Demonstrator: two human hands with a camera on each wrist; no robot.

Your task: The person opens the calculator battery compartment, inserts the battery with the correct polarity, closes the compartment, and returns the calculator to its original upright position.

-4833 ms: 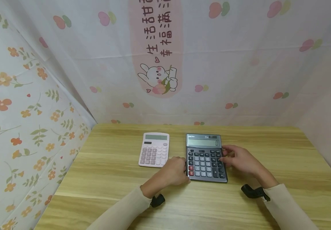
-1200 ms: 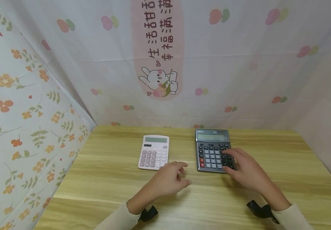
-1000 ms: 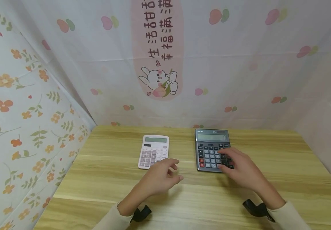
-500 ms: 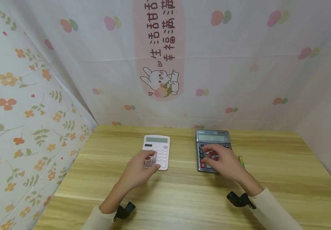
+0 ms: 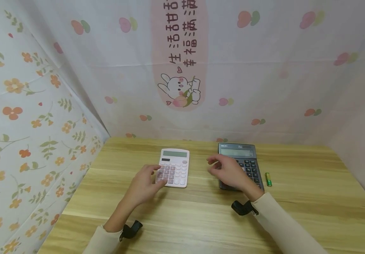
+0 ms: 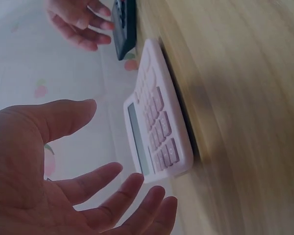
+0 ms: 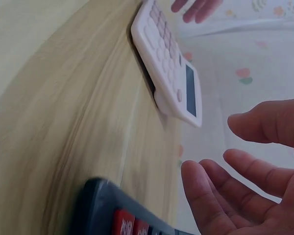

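Observation:
A pink calculator [image 5: 176, 165] lies face up on the wooden table. My left hand [image 5: 145, 183] hovers at its left side with thumb and fingers spread; the left wrist view shows a gap between the fingertips [image 6: 132, 183] and its edge. My right hand [image 5: 230, 171] is raised over the left part of a dark grey calculator [image 5: 253, 165], hiding many of its keys. Nothing is between its loosely bent fingers in the right wrist view, where the pink calculator [image 7: 161, 58] appears beyond. Right of the dark calculator lies a small green and gold battery [image 5: 268, 179].
The wooden table [image 5: 182, 222] ends at a white printed curtain [image 5: 265, 81] behind. Another floral curtain [image 5: 36, 151] hangs on the left. A pale wall stands to the right. Black straps with camera mounts [image 5: 244, 208] sit on both wrists.
The dark calculator has shifted right and away from the person. My left hand left its side for the pink calculator. My right hand moved left across it, and the battery came into view.

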